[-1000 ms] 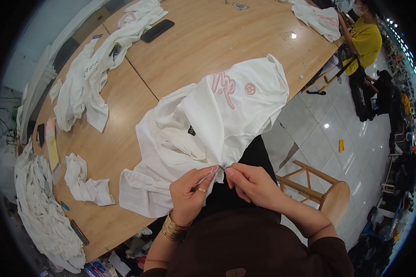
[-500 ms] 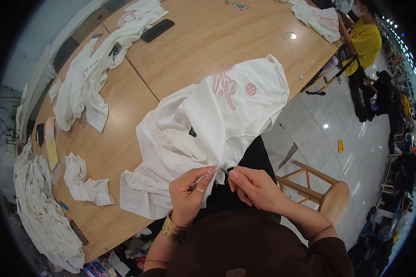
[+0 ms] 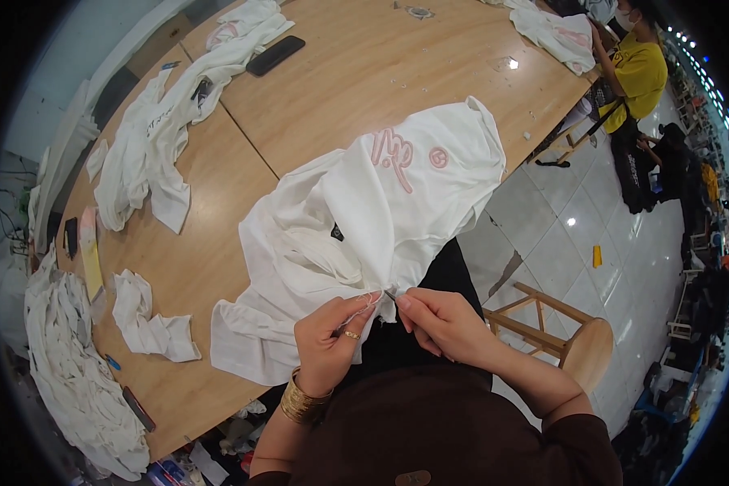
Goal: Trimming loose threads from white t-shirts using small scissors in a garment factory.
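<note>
A white garment (image 3: 437, 190) with pink embroidery lies over the table's near edge and hangs toward my lap. My left hand (image 3: 329, 334), with a ring and gold bangles, is closed in a pinch on the garment's edge, and loose white threads trail over its fingers. Close beside it, my right hand (image 3: 445, 324) is closed around a small slim dark tool (image 3: 391, 294) whose tip meets the cloth between both hands. Most of that tool is hidden in the fingers, so its exact kind does not show.
White garments lie heaped at the left (image 3: 65, 356) and far left (image 3: 146, 146) of the wooden table (image 3: 324, 89). A black phone (image 3: 275, 55) rests at the back. A wooden stool (image 3: 585, 352) stands right on the tiled floor. Another person in yellow (image 3: 644, 77) sits far right, handling white cloth.
Both hands stay at the same spot on the cloth. My left hand has shifted very slightly, and the tool's tip has moved a touch between the fingers.
</note>
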Available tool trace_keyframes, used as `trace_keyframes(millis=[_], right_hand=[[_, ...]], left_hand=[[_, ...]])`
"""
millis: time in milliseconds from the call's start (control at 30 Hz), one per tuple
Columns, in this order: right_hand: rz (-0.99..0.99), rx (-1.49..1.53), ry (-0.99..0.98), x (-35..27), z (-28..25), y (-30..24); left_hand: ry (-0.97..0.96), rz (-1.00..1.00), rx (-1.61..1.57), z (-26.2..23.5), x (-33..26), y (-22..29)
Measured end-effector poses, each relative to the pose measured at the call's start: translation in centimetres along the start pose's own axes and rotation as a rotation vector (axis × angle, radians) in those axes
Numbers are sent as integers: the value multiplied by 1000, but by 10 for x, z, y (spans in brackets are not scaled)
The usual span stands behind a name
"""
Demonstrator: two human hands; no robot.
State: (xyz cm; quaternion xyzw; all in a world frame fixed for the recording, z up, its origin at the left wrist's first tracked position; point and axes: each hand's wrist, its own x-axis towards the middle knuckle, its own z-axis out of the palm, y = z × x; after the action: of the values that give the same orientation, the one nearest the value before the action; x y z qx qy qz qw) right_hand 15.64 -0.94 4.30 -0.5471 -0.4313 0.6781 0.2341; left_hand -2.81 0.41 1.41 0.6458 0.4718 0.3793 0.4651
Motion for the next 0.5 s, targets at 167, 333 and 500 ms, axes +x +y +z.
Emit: trace_keyframes(millis=[167, 333, 500], right_hand=[[-51, 25, 63, 2, -3, 0], [-2, 35, 5, -5, -1, -5], [16, 10, -10, -5, -1, -6]], left_hand=[[26, -50, -94, 2, 0, 2], [32, -80, -94, 1, 0, 2], [16, -38, -64, 1, 1, 4]])
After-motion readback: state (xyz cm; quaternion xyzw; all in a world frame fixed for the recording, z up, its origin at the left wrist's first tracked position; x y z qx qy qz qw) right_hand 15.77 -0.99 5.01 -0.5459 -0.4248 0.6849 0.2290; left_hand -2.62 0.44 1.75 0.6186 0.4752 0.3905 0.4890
